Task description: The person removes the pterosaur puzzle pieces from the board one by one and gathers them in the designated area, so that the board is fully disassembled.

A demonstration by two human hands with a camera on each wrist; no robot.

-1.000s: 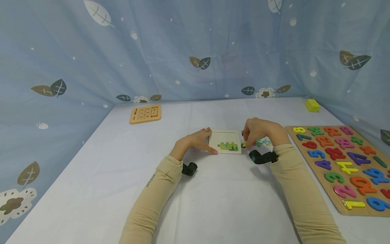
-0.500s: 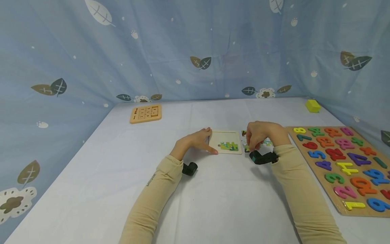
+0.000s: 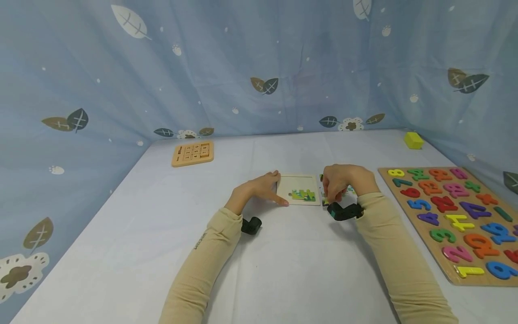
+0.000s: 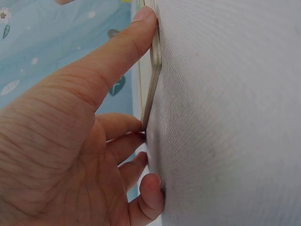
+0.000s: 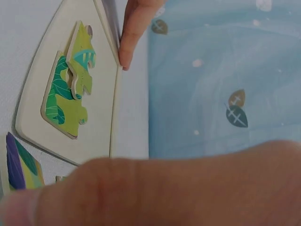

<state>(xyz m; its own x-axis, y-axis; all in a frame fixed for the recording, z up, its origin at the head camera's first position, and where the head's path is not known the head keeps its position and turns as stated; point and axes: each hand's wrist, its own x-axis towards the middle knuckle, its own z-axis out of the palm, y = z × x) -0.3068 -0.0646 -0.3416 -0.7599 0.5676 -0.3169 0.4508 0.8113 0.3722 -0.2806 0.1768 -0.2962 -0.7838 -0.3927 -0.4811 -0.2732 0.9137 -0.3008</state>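
My left hand [image 3: 261, 186] holds the left side of a pale wooden puzzle tray [image 3: 299, 181]. In the left wrist view the thumb lies along the tray's near edge, with fingertips at its far corner. Two green jigsaw pieces [image 5: 73, 89] sit in the tray; the right wrist view shows one partly overlapping the other. Just right of the tray, my right hand [image 3: 341, 177] has its fingers bent down, pinching a jigsaw piece [image 5: 23, 165] with purple and green leaves. The thumb partly hides that piece. More loose jigsaw pieces [image 3: 350, 191] lie partly hidden under this hand.
On the right lies a wooden board [image 3: 439, 243] of coloured numbers and letters. A yellow-green block [image 3: 413, 140] stands at the back right, and a wooden number puzzle [image 3: 193, 154] at the back left. A blue patterned curtain [image 3: 226, 58] borders the white table [image 3: 162, 234].
My right hand has shifted slightly toward the near side, and the piece at its fingertips has moved slightly nearer too. The left hand and tray stay in place.
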